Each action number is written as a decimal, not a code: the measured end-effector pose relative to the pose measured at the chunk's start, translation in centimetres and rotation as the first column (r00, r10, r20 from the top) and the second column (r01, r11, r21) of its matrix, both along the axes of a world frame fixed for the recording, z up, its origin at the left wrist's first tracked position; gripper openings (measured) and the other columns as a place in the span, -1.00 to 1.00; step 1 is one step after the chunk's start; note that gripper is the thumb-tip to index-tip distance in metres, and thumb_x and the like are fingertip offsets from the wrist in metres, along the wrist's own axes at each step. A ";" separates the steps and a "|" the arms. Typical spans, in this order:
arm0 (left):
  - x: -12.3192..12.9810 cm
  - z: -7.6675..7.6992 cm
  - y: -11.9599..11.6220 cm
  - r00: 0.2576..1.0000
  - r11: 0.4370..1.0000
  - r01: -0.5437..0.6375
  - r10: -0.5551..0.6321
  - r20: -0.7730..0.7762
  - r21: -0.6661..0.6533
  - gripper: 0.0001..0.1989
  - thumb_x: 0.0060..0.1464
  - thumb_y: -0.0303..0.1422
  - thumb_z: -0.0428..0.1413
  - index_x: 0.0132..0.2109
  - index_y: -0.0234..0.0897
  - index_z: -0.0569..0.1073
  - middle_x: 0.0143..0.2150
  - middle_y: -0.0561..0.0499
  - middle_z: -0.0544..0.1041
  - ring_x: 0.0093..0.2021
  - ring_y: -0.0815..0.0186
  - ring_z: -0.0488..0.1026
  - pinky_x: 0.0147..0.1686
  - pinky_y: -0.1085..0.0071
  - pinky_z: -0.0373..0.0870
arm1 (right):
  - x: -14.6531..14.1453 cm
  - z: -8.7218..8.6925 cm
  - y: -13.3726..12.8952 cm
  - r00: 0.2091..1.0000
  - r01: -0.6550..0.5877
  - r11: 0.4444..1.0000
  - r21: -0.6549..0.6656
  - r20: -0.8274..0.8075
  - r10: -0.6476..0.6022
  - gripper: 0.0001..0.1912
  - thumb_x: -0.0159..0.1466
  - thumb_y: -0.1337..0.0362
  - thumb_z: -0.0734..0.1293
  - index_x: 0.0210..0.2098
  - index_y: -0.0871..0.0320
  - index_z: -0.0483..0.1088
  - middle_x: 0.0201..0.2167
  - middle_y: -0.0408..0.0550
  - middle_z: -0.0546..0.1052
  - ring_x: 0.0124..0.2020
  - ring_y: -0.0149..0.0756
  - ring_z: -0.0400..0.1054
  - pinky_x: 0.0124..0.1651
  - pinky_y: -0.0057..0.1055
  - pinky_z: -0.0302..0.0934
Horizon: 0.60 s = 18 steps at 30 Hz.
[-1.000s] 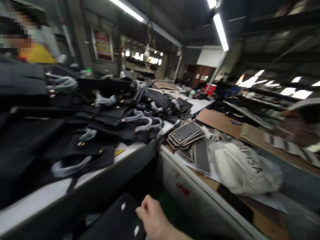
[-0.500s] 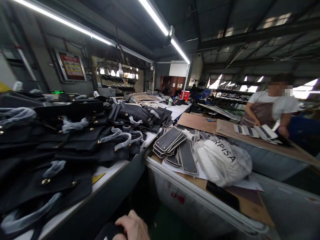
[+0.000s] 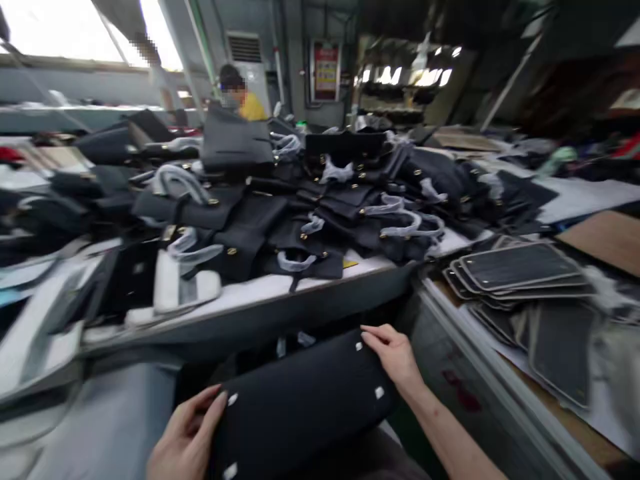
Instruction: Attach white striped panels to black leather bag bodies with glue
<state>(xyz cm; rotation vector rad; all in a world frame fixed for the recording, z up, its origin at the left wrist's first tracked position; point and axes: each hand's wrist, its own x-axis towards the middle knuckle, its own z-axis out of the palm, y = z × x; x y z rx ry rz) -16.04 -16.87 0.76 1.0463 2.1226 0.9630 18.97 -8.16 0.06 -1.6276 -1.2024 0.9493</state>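
Observation:
A black handbag (image 3: pixel 305 407) lies before me with its flat base turned up. Small white-covered studs sit at the base's corners. My left hand (image 3: pixel 187 433) grips the left end, thumb on the near side and fingers curled around the edge. At the far right corner, my right hand (image 3: pixel 395 357) pinches the rim between thumb and fingers. The rest of the bag's body is hidden beneath the base. Just beyond its far edge, two bits of clear wrapping show.
Black handbags (image 3: pixel 255 223) with plastic-wrapped handles are heaped on the table (image 3: pixel 250 290) ahead. Pale pieces (image 3: pixel 185 287) lie at left. A grey bin (image 3: pixel 470 353) stands at right, bearing stacked dark panels (image 3: pixel 520 267). Two people are beyond the table.
My view has swung left and down. Both hands now grip the black handbag; before, only one hand showed, low in the frame beside something black.

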 end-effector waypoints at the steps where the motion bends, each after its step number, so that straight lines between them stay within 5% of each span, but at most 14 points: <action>1: -0.5 -0.3 -0.2 0.999 1.000 0.003 -0.003 0.038 -0.006 -0.38 -0.16 0.22 0.15 -0.11 -0.14 0.51 -0.32 0.02 0.57 -0.27 0.08 0.51 -0.30 0.27 0.40 | 0.1 -0.3 0.4 1.000 -0.018 1.000 -0.018 -0.019 0.017 -0.66 0.09 0.05 0.40 -0.25 0.11 0.61 -0.32 -0.01 0.52 -0.25 -0.18 0.39 -0.18 -0.30 0.24; 11: -0.2 -1.1 0.6 0.961 0.998 -0.030 0.013 0.277 0.057 -0.56 -0.01 0.03 0.21 -0.19 -0.25 0.48 -0.40 0.04 0.52 -0.36 0.29 0.42 -0.36 0.48 0.30 | 0.6 -1.1 1.1 0.997 -0.036 0.995 -0.091 -0.075 0.029 -0.68 0.04 0.01 0.46 -0.33 0.10 0.59 -0.23 -0.06 0.54 -0.14 -0.17 0.38 -0.11 -0.33 0.19; 18: 0.0 -0.9 0.6 0.957 0.998 -0.044 0.027 0.290 0.052 -0.59 0.02 0.00 0.20 -0.21 -0.27 0.46 -0.37 0.04 0.52 -0.33 0.27 0.43 -0.34 0.46 0.32 | -0.2 0.1 1.0 0.975 -0.067 0.998 0.007 0.214 0.064 -0.78 0.19 0.09 0.36 -0.38 0.12 0.48 -0.34 -0.11 0.49 -0.30 -0.26 0.36 -0.19 -0.34 0.17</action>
